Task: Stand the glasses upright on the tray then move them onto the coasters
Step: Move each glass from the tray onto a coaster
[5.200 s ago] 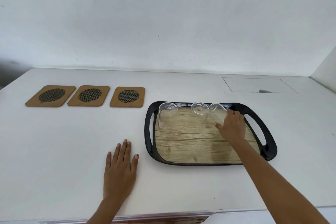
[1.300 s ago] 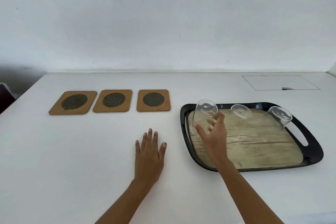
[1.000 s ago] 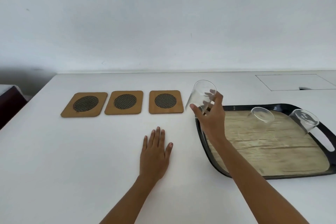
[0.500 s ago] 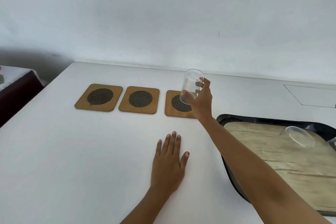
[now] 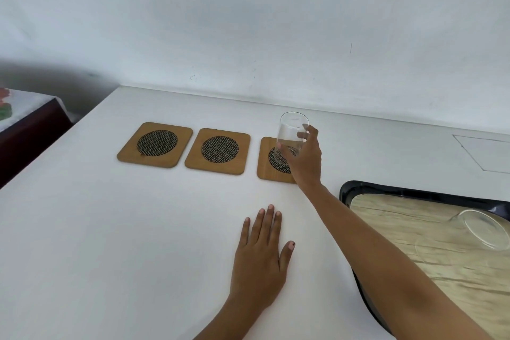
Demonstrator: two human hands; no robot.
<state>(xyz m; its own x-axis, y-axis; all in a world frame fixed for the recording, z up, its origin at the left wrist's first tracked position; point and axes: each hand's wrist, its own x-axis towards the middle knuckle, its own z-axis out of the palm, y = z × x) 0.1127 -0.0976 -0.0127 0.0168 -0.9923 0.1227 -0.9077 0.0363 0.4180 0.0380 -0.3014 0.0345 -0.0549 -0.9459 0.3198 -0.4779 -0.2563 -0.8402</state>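
Observation:
My right hand [image 5: 307, 159] grips a clear glass [image 5: 290, 134] upright over the right coaster [image 5: 266, 165]; its base is at the dark mesh disc, and I cannot tell whether it touches. Two more wooden coasters, the middle coaster [image 5: 218, 151] and the left coaster [image 5: 155, 144], lie bare in the same row. My left hand [image 5: 260, 257] rests flat on the white table, fingers apart. A second glass [image 5: 481, 230] stands on the black tray [image 5: 358, 188] with its wood-pattern floor, at the right edge of view.
The white table [image 5: 138, 243] runs back to a white wall. A rectangular outline [image 5: 485, 154] is set in the tabletop at the far right. A dark side table with a cloth [image 5: 22, 119] stands beyond the left edge.
My right hand carried the glass off the tray leftwards and lowered it onto the right coaster. The view has swung left, so most of the tray left the frame. My left hand stayed flat.

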